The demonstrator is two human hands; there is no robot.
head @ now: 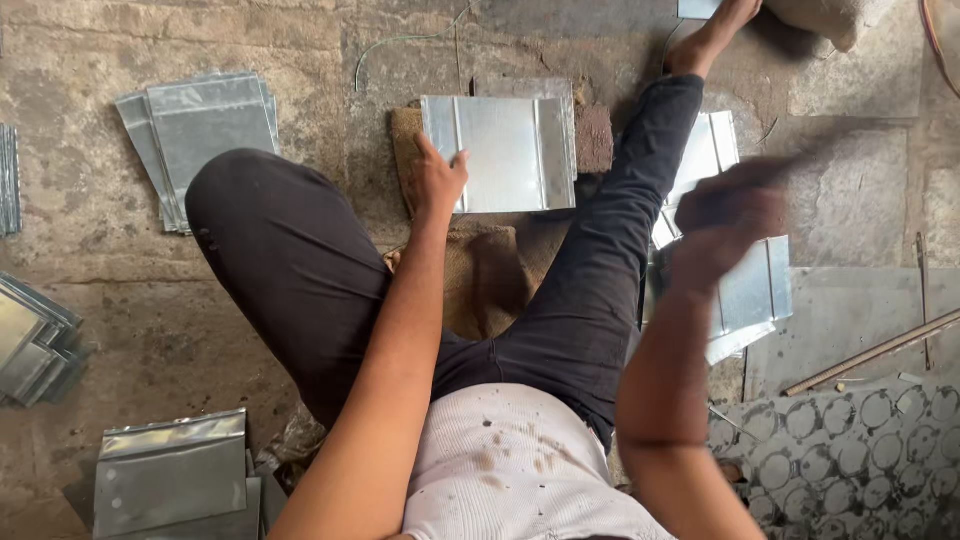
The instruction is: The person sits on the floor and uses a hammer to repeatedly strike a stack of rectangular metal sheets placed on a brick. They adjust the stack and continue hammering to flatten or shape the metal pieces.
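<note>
We see a folded metal sheet at upper centre of the frame, lying on a burlap-covered block on the floor. The left hand rests on the sheet's left edge, fingers spread flat, thumb over the metal. The right hand hangs raised at centre right, well apart from the sheet and blurred; it seems closed around a dark handle, though we cannot tell for sure. More sheets lie below it. A stack of sheets sits upper left, another stack lower left.
</note>
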